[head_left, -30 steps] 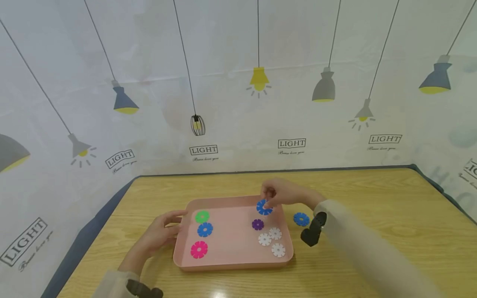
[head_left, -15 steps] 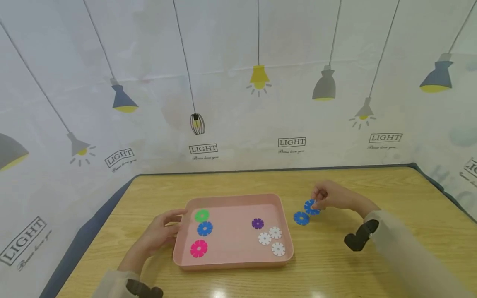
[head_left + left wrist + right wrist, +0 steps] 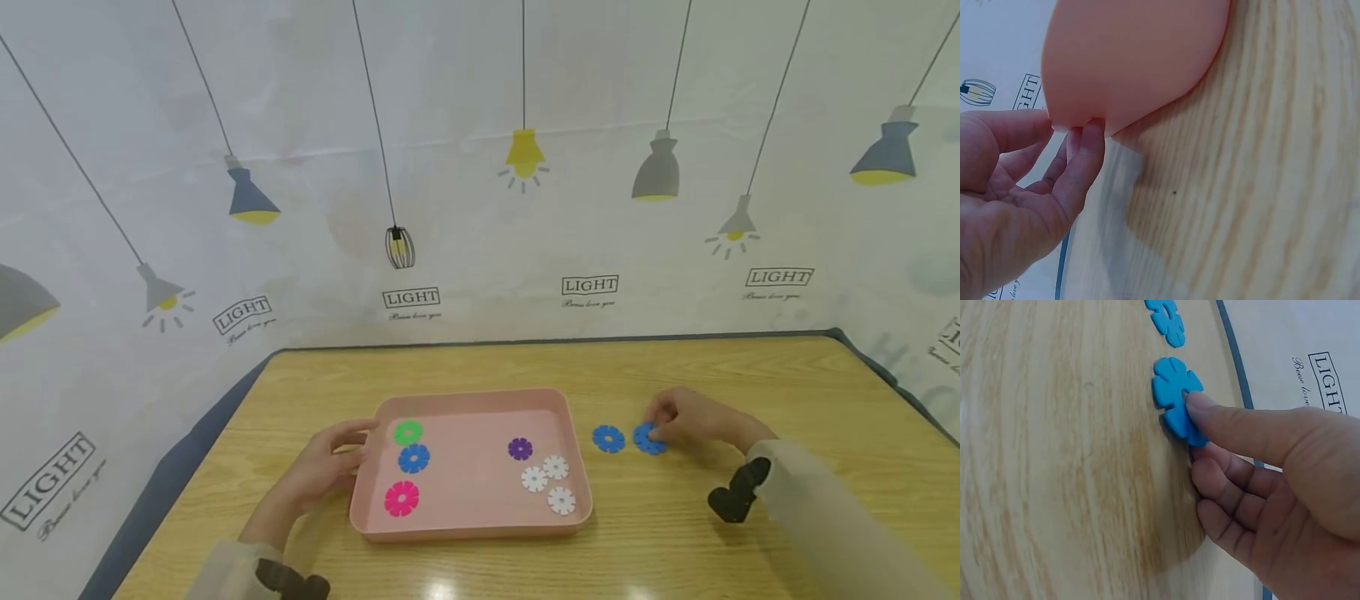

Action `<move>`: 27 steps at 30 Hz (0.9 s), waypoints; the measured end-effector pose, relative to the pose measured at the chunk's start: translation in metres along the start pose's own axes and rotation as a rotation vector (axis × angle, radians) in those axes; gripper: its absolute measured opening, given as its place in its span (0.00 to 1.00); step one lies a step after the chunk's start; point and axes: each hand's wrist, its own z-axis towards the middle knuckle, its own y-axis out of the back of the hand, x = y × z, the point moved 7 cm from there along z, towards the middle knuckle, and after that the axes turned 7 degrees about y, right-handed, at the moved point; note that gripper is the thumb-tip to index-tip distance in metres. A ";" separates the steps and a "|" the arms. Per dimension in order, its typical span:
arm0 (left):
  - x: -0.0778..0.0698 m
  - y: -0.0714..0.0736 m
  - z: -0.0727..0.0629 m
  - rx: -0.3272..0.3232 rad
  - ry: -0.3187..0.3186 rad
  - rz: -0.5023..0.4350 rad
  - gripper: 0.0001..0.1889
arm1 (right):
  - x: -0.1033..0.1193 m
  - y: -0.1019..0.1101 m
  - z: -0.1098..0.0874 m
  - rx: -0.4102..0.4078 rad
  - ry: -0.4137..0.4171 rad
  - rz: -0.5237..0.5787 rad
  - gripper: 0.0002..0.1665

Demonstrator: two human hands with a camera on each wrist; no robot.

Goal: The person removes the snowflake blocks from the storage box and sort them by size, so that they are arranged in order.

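A blue disc (image 3: 1171, 384) is pinched between thumb and fingers in the right-hand grip (image 3: 693, 417), low at the tabletop (image 3: 480, 365) to the right of the pink tray (image 3: 465, 487), whose left end is held by the left-hand grip (image 3: 318, 468). Being thin and probably plastic, it can be expected to be light, stiff, slightly slippery and hardly fragile. It is best held by its notched edge, thumb near the centre hole.

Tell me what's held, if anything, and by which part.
The right hand pinches a blue notched disc by its right side; the left hand touches the pink tray at its left end.
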 end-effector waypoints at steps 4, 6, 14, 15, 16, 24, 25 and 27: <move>0.000 0.000 -0.001 0.005 -0.007 0.002 0.22 | 0.000 -0.002 0.001 0.008 0.000 -0.020 0.12; 0.000 0.000 0.000 0.010 -0.008 -0.003 0.23 | 0.000 -0.003 0.002 0.012 -0.002 -0.023 0.12; 0.000 -0.001 -0.001 0.017 -0.013 -0.009 0.23 | -0.003 -0.003 0.001 -0.011 -0.035 -0.014 0.12; -0.001 -0.001 -0.001 0.015 -0.013 -0.007 0.23 | -0.003 -0.002 0.001 -0.018 -0.041 -0.010 0.12; -0.001 -0.001 -0.001 0.014 -0.012 -0.006 0.23 | -0.005 -0.002 0.001 -0.028 -0.047 -0.006 0.13; -0.002 -0.001 -0.001 0.010 -0.013 -0.002 0.22 | 0.012 0.002 0.010 -0.075 -0.077 0.004 0.16; -0.002 -0.001 -0.001 0.009 -0.011 -0.003 0.22 | 0.018 0.001 0.013 -0.069 -0.067 0.005 0.16; -0.001 -0.001 -0.001 0.005 -0.010 -0.002 0.22 | 0.030 -0.001 0.019 -0.057 -0.044 -0.004 0.16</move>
